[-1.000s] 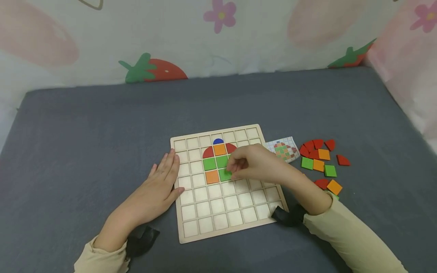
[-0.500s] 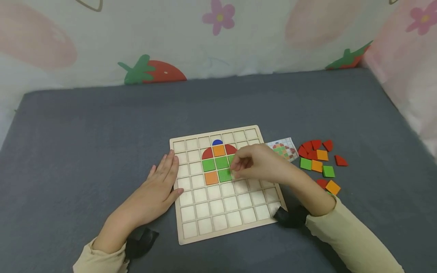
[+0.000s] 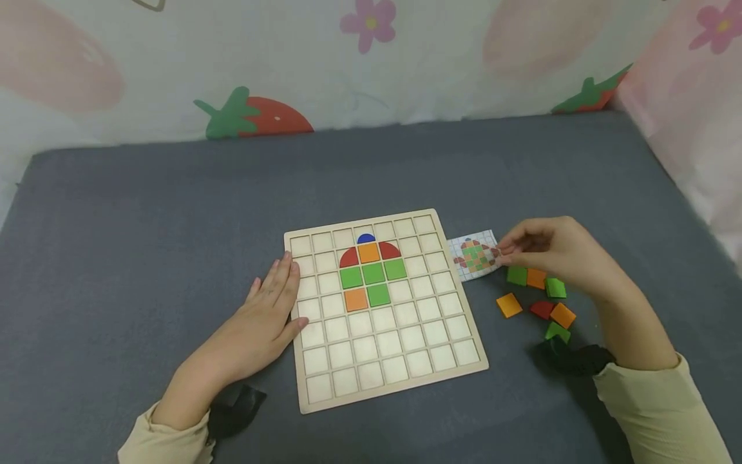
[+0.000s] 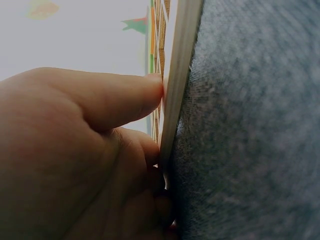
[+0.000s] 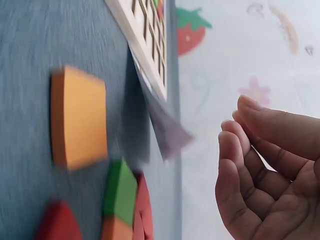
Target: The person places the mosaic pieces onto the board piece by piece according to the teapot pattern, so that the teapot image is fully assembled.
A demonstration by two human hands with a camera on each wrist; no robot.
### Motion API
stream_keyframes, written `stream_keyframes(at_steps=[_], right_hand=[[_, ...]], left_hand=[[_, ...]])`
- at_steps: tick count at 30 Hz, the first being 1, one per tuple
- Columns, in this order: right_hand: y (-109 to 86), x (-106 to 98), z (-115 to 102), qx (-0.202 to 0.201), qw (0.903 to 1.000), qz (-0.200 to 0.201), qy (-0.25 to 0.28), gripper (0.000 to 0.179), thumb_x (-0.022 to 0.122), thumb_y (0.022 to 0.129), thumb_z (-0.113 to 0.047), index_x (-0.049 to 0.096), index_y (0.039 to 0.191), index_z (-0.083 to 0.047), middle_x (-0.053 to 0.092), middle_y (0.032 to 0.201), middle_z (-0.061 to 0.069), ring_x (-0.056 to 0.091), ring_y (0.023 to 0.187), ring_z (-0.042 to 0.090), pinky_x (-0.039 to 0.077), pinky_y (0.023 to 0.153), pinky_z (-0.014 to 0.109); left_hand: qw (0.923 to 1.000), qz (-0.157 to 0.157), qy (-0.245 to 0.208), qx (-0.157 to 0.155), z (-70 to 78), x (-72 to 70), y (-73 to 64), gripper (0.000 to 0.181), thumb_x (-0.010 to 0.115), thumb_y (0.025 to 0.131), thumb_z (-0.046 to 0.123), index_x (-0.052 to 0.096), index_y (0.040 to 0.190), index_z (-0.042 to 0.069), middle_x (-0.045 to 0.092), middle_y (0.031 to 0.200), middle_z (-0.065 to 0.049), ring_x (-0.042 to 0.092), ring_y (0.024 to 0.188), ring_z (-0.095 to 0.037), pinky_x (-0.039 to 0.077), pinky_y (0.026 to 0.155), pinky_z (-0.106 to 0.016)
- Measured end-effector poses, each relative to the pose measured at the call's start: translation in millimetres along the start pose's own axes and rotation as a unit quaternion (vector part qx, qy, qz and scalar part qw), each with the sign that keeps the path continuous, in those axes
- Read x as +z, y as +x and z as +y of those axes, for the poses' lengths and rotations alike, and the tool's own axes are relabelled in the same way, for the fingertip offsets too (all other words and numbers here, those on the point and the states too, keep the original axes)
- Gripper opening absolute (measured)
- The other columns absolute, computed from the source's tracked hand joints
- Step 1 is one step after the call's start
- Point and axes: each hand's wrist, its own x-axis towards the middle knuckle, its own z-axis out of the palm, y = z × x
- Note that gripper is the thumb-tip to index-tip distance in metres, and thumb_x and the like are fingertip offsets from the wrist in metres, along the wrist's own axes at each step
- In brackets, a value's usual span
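Note:
My left hand (image 3: 263, 322) rests with extended fingers along the left edge of a wooden grid board (image 3: 394, 385). In the left wrist view the thumb (image 4: 135, 97) touches the board's rim (image 4: 176, 75). On the board sit a blue half-round piece (image 3: 366, 238), red quarter-round pieces (image 3: 390, 251), and orange (image 3: 356, 299) and green square tiles (image 3: 379, 294). My right hand (image 3: 556, 251) is over the loose pieces, fingertips at the pattern card's right edge. The right wrist view shows that hand (image 5: 265, 170) loosely curved, nothing between thumb and fingers.
The pattern card (image 3: 475, 256) lies against the board's right side, its edge lifted in the right wrist view. Loose green (image 3: 517, 276), orange (image 3: 509, 305) and red pieces (image 3: 542, 310) lie right of it, some hidden by my right hand. A strawberry-print cloth (image 3: 429, 64) hangs behind.
My right hand has moved from over the board's middle to the right, by the card and loose pieces, uncovering the upper right green tile. My left hand stays at the board's edge.

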Motion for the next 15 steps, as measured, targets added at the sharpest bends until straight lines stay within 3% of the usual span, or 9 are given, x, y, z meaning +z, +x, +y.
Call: stream_keyframes(at_steps=[5,10,15], right_hand=[[-7.4,-13.8,12.5,0.028,0.9991,0.024,-0.021,0.02,0.07,0.086,-0.018,0.069,0.1,-0.003,0.068,0.086,0.006,0.063,0.073,0.018,0.052,0.06,0.026],[-8.8,-22.2,26.0,0.043,0.9982,0.027,-0.033,0.021,0.07,0.086,-0.015,0.068,0.101,0.0,0.069,0.087,0.005,0.065,0.075,0.017,0.054,0.065,0.026],[-8.3,-31.0,41.7,0.086,0.9935,0.023,-0.07,0.024,0.07,0.087,-0.016,0.067,0.103,0.001,0.069,0.091,0.008,0.064,0.074,0.011,0.051,0.063,0.025]], left_hand=[[1.0,0.0,0.001,0.003,-0.5,0.0,0.1,0.074,0.049,0.099,0.025,0.003,0.149,-0.004,-0.007,0.156,-0.017,-0.003,0.143,-0.034,0.009,0.11,-0.057],[1.0,0.0,-0.001,0.003,-0.6,-0.1,-0.8,0.074,0.048,0.099,0.026,0.003,0.149,-0.004,-0.008,0.156,-0.017,-0.003,0.143,-0.033,0.009,0.11,-0.056],[1.0,-0.001,-0.002,0.001,-0.3,-0.3,-1.6,0.073,0.048,0.099,0.025,0.003,0.149,-0.005,-0.008,0.156,-0.017,-0.003,0.143,-0.033,0.009,0.111,-0.056]])
